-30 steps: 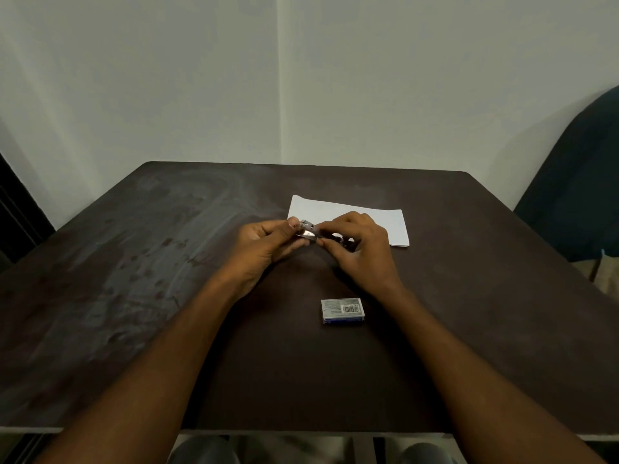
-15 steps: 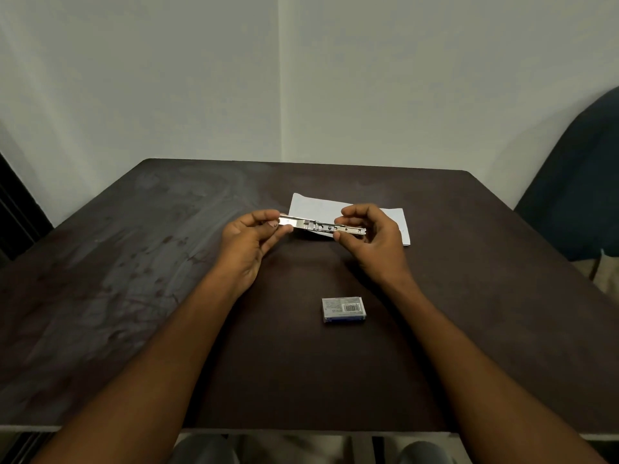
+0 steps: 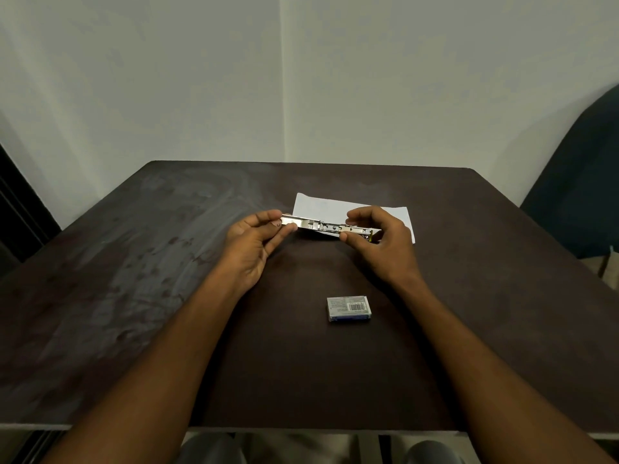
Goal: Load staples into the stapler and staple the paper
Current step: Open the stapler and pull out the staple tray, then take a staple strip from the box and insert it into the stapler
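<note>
A small silver metal stapler [image 3: 323, 226] is swung fully open into one long strip and held above the table. My left hand [image 3: 256, 241] pinches its left end between thumb and fingers. My right hand [image 3: 378, 241] pinches its right end, where a small yellow part shows. Behind them a folded white paper [image 3: 321, 205] lies flat on the dark table [image 3: 134, 279]. A small blue and grey staple box [image 3: 349, 308] with a barcode lies closed on the table, nearer to me than my right hand.
The table's near edge runs along the bottom of the view, with my knees below it. A dark blue chair back [image 3: 582, 182] stands past the table's right side. A white wall rises behind the far edge.
The stapler was closed up between my hands one second ago. My hands have drawn apart and it now lies spread open in a long strip.
</note>
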